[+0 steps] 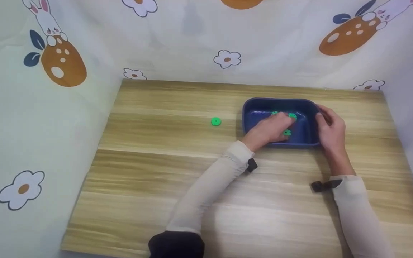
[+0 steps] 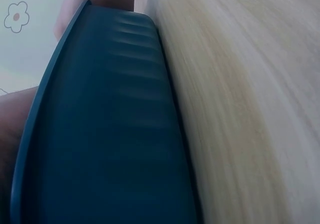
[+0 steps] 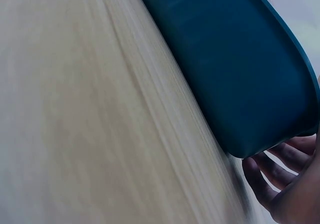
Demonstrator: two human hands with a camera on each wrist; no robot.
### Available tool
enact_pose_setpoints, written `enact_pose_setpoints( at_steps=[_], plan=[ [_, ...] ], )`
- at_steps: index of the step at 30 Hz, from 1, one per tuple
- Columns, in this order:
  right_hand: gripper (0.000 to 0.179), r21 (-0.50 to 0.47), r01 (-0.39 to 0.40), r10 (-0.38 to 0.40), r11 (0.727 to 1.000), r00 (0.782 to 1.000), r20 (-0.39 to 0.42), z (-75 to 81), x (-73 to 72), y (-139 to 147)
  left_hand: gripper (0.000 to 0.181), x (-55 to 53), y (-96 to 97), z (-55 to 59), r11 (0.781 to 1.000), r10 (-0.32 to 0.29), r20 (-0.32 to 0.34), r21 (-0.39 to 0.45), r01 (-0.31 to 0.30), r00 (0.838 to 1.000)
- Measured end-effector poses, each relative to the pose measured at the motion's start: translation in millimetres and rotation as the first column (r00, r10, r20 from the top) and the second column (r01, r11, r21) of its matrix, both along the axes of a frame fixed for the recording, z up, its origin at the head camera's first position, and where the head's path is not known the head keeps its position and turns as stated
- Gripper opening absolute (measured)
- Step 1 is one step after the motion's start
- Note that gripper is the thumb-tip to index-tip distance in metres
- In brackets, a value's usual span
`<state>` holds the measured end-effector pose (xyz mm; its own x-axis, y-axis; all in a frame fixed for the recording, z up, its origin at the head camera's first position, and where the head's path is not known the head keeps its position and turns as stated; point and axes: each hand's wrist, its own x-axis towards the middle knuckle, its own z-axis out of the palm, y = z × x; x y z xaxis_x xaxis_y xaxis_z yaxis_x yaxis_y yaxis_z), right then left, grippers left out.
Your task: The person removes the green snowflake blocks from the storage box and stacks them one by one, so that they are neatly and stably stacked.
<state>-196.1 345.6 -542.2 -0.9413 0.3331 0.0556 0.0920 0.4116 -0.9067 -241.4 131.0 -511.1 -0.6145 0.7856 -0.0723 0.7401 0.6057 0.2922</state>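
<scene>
A dark blue plastic bin [image 1: 308, 123] sits on the wooden table with several small green notched discs [image 1: 287, 132] inside it. My left hand [image 1: 273, 127] reaches over the near rim, its fingers down among those discs; the back of the hand hides the fingertips, so I cannot tell whether they pinch one. At the bin's right end, my right hand [image 1: 332, 129] grips the wall, thumb at the rim and the other fingers [image 3: 285, 169] around the outside. Both wrist views mostly face the bin's outer side [image 2: 110, 119].
One round green disc [image 1: 216, 122] lies by itself on the wooden table [image 1: 156, 168], left of the bin. A pale cloth printed with rabbits and flowers [image 1: 177, 46] hangs behind the table's far edge and along its sides.
</scene>
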Motion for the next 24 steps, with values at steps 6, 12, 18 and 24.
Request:
enact_pose_setpoints(
  at_steps=[6,12,18,24],
  plan=[
    [0.042,-0.014,-0.002,0.002,1.000,1.000,0.028,1.1,1.3,0,0.029,-1.5,-2.5,-0.3,0.999,-0.003,0.004,0.036,0.003,1.000],
    [0.042,-0.017,-0.013,0.014,1.000,1.000,0.016,0.3,0.9,0,0.034,-1.5,-10.7,3.0,0.985,-0.040,-0.060,0.168,0.049,0.997],
    [0.042,-0.011,-0.013,0.013,1.000,1.000,0.022,0.3,1.1,1,0.034,2.6,-20.7,6.3,0.958,-0.038,-0.113,0.280,0.068,0.993],
    [0.041,-0.015,-0.009,0.010,1.000,1.000,0.016,1.7,1.8,1,0.031,9.0,-33.2,4.0,0.918,-0.033,-0.077,0.391,0.061,0.997]
  ],
)
